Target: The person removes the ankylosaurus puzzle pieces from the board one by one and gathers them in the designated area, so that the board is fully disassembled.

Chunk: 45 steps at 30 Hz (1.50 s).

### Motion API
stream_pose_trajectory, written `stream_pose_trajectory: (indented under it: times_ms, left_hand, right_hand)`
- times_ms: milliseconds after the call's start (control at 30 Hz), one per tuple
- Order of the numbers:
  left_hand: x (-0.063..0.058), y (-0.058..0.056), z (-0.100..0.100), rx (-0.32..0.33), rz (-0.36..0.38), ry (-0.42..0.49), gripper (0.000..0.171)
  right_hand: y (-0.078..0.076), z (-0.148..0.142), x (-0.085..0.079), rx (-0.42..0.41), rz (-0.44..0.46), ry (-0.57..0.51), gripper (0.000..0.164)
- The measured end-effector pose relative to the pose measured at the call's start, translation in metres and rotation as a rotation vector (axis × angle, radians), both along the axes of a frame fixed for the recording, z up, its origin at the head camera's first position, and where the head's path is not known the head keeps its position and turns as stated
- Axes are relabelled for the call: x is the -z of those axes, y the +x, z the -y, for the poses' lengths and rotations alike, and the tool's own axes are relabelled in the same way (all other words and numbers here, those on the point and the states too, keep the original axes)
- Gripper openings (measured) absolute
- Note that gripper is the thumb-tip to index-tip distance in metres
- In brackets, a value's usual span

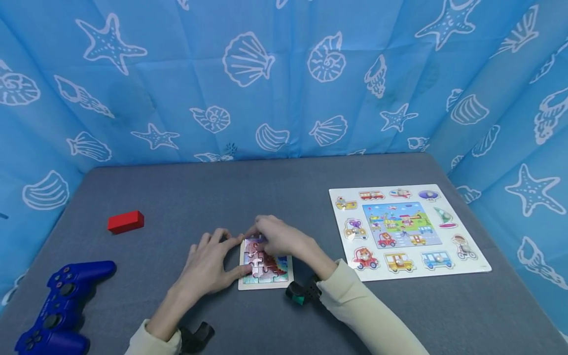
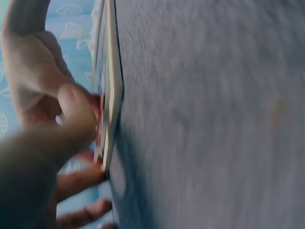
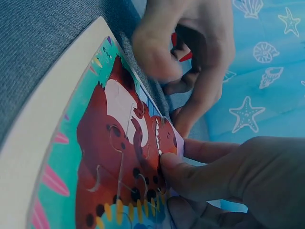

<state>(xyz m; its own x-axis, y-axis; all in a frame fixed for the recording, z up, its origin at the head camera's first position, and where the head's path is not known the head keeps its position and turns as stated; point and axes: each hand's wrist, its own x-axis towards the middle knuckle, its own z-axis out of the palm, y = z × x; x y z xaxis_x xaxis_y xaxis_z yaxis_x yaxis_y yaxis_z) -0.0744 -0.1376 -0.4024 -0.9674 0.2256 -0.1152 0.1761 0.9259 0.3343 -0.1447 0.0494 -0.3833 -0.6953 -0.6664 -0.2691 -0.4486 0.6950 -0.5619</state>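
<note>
A small jigsaw puzzle in a pale wooden frame (image 1: 267,285) lies between the hands. Its picture, a dark red spotted dinosaur (image 3: 97,124), has joined pieces with visible seams. My left hand (image 1: 206,268) holds the frame's left side, thumb at the left edge and forefinger up at the far left corner. The right hand (image 1: 281,239) reaches across the far edge with bent fingers, its thumb (image 3: 176,169) on the picture and forefinger along the far edge. I cannot tell whether it pinches one loose piece. In the left wrist view both hands overlap the board's thin edge (image 2: 113,81).
A larger white peg puzzle board (image 1: 461,268) with vehicle pieces lies to the right. On the left are a red block (image 1: 126,222) and a blue game controller (image 1: 62,308). A blue shell-patterned curtain (image 1: 288,84) hangs behind the grey table (image 1: 186,192).
</note>
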Motion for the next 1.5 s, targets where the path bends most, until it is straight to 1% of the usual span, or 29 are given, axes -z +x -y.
stream_pose_trajectory:
  times_ms: [67, 167, 467, 633, 833, 967, 1167, 1267, 1500]
  left_hand:
    - [0.000, -0.001, -0.002, -0.023, -0.010, 0.002, 0.068]
    - [0.000, -0.002, -0.005, -0.049, -0.014, 0.000, 0.068]
    - [-0.003, -0.003, -0.007, -0.084, 0.002, 0.018, 0.070]
    - [-0.002, -0.002, -0.008, -0.102, -0.010, 0.010, 0.063]
    - [-0.002, -0.001, -0.008, -0.087, -0.049, 0.016, 0.058]
    - [-0.001, 0.000, -0.008, -0.076, -0.066, 0.022, 0.058]
    - [-0.001, 0.000, -0.009, -0.086, -0.049, 0.021, 0.057]
    - [-0.001, -0.001, -0.010, -0.086, -0.044, 0.017, 0.058]
    - [-0.002, -0.001, -0.009, -0.077, -0.056, 0.026, 0.059]
  right_hand:
    - [0.000, 0.000, 0.000, 0.002, -0.005, -0.004, 0.034]
    - [0.000, 0.000, 0.000, -0.001, -0.012, -0.016, 0.033]
    - [0.000, -0.001, -0.001, -0.023, -0.029, -0.081, 0.033]
    - [-0.001, -0.001, 0.000, -0.031, -0.034, -0.090, 0.032]
    - [-0.001, -0.002, 0.003, -0.025, -0.024, -0.098, 0.035]
    - [-0.002, -0.001, 0.004, -0.005, -0.014, -0.116, 0.030]
    - [-0.008, -0.004, 0.005, 0.030, 0.024, -0.173, 0.021]
    - [-0.011, -0.005, 0.006, 0.017, 0.033, -0.187, 0.020]
    - [-0.016, -0.010, 0.008, -0.055, 0.033, -0.238, 0.018]
